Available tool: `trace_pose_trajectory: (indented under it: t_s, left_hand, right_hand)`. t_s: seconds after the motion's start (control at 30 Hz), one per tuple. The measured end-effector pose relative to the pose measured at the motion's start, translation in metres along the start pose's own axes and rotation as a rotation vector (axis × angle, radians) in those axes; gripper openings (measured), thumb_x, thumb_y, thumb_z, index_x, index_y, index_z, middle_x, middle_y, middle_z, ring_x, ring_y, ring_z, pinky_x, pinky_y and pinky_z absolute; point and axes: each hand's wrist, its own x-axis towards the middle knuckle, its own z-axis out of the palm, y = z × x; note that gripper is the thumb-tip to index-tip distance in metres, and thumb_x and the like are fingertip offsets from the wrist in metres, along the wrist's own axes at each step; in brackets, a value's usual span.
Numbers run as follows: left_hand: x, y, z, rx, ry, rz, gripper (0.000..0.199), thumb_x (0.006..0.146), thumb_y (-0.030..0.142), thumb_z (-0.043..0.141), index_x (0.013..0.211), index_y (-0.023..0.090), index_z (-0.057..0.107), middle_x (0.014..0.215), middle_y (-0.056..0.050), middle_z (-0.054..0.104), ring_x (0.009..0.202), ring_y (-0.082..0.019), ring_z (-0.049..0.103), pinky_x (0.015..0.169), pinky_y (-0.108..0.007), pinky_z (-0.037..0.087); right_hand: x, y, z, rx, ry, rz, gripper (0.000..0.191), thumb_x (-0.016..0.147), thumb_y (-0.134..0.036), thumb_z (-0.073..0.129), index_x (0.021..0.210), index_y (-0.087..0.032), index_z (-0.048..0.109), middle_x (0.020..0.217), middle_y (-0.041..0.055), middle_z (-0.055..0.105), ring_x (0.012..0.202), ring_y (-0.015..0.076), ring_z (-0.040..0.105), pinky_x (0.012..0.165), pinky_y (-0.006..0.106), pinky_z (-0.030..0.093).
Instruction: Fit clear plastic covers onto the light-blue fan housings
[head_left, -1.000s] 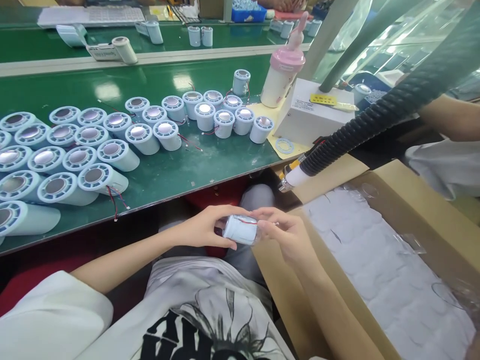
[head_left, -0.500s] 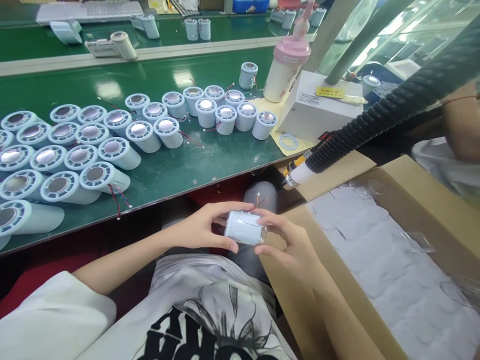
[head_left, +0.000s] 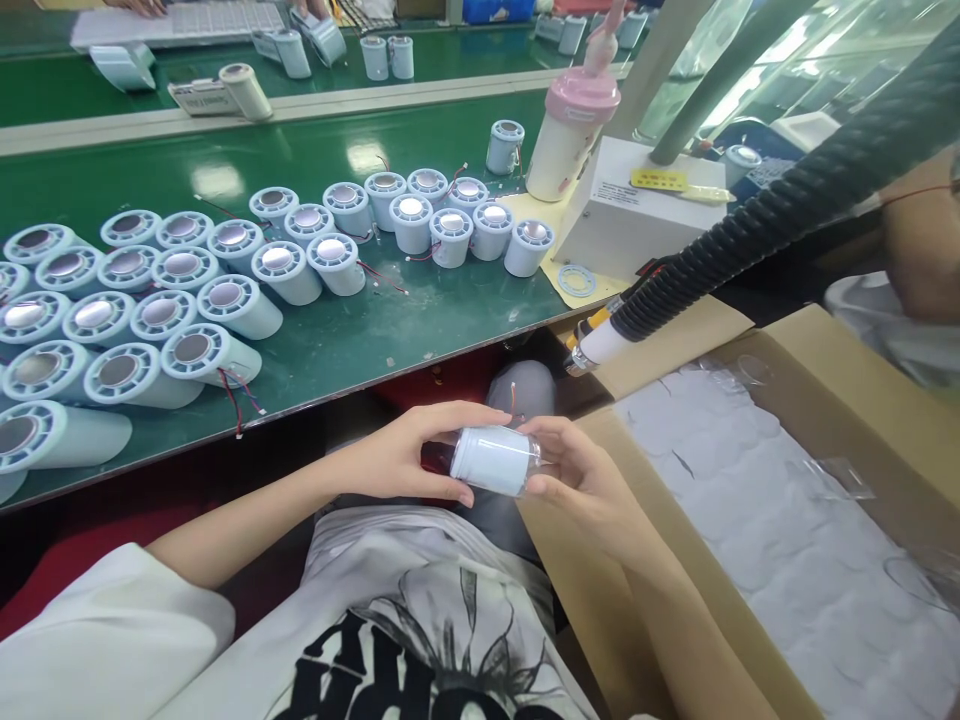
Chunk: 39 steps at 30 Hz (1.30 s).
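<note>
A light blue cylinder (head_left: 491,458) lies on its side above my lap, with a clear plastic sleeve around it that sticks out at its right end. My left hand (head_left: 405,455) grips its left end between thumb and fingers. At the sleeve's right end, my right hand (head_left: 574,465) holds on with thumb and fingertips. A thin reddish wire rises from behind the cylinder. Many similar cylinders (head_left: 191,350) with round metallic centres stand or lean in rows on the green table (head_left: 375,335).
An open cardboard box (head_left: 645,530) with white wrapping sits at the right. Above it hangs a black corrugated hose (head_left: 720,240). A pink-lidded bottle (head_left: 566,130) and a white device (head_left: 637,215) stand at the table's right. Another person's arm (head_left: 922,230) shows at far right.
The clear sleeve now shows further out at the cylinder's right end, and my right fingers have shifted slightly right. At the back, a person's hand and another tilted cylinder have appeared.
</note>
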Motion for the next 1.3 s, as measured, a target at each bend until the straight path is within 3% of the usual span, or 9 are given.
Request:
trace_pose_trajectory:
  t_s: [0.23,0.5,0.8,0.97,1.13,1.23,1.3]
  left_hand:
    - [0.000,-0.001,-0.001,0.015,-0.013,0.018,0.076,0.071,0.022,0.078,0.140,0.029,0.046,0.143,-0.011,0.050,0.132,-0.026,0.048,0.106,-0.038,0.045]
    - [-0.001,-0.003,-0.001,-0.003,-0.030,0.038,0.076,0.072,0.019,0.077,0.140,0.029,0.045,0.143,-0.011,0.049,0.132,-0.025,0.047,0.107,-0.037,0.045]
    - [-0.001,-0.006,0.000,-0.087,-0.028,0.070,0.076,0.070,0.016,0.078,0.139,0.031,0.047,0.146,-0.012,0.046,0.134,-0.027,0.046,0.106,-0.039,0.045]
    - [-0.001,-0.007,0.000,-0.100,-0.023,0.097,0.072,0.069,0.015,0.079,0.135,0.029,0.052,0.145,-0.014,0.046,0.132,-0.029,0.048,0.104,-0.040,0.047]
    - [0.000,-0.006,0.001,-0.112,-0.015,0.029,0.069,0.071,0.017,0.078,0.134,0.028,0.053,0.140,-0.014,0.049,0.128,-0.029,0.050,0.096,-0.037,0.053]
    - [-0.001,0.000,0.003,-0.134,0.017,-0.067,0.068,0.072,0.019,0.077,0.135,0.026,0.051,0.133,-0.013,0.053,0.120,-0.027,0.057,0.092,-0.034,0.055]
    - [-0.002,0.005,0.004,-0.172,0.046,-0.145,0.068,0.073,0.021,0.077,0.135,0.025,0.050,0.130,-0.012,0.055,0.112,-0.024,0.061,0.088,-0.032,0.057]
  right_hand:
    - [0.004,-0.005,0.005,0.110,0.015,0.095,0.030,0.080,-0.040,0.069,0.101,-0.023,0.055,0.088,0.0000,0.067,0.074,0.0118,0.061,0.065,0.022,0.052]
    - [0.008,0.003,0.005,0.211,0.015,0.230,0.042,0.079,-0.057,0.064,0.095,-0.020,0.051,0.071,-0.0023,0.065,0.057,0.0124,0.064,0.055,0.025,0.055]
    - [0.012,0.005,0.014,0.331,-0.032,0.359,0.051,0.075,-0.071,0.057,0.080,-0.021,0.049,0.049,-0.0032,0.061,0.039,0.0112,0.058,0.035,0.017,0.041]
    - [0.013,0.005,0.016,0.411,-0.098,0.439,0.054,0.076,-0.072,0.054,0.076,-0.018,0.055,0.050,0.0004,0.063,0.035,0.0083,0.054,0.032,0.013,0.038]
    - [0.013,0.007,0.016,0.461,-0.184,0.560,0.066,0.085,-0.073,0.036,0.071,-0.014,0.061,0.056,0.0032,0.063,0.033,0.0043,0.051,0.028,0.010,0.031]
    - [0.012,0.013,0.016,0.409,-0.181,0.506,0.072,0.083,-0.079,0.031,0.079,-0.014,0.062,0.056,0.0018,0.060,0.035,0.0064,0.051,0.029,0.013,0.033]
    - [0.009,0.017,0.016,0.322,-0.107,0.310,0.071,0.080,-0.081,0.035,0.098,-0.017,0.060,0.070,0.0042,0.066,0.047,0.0115,0.060,0.037,0.019,0.046]
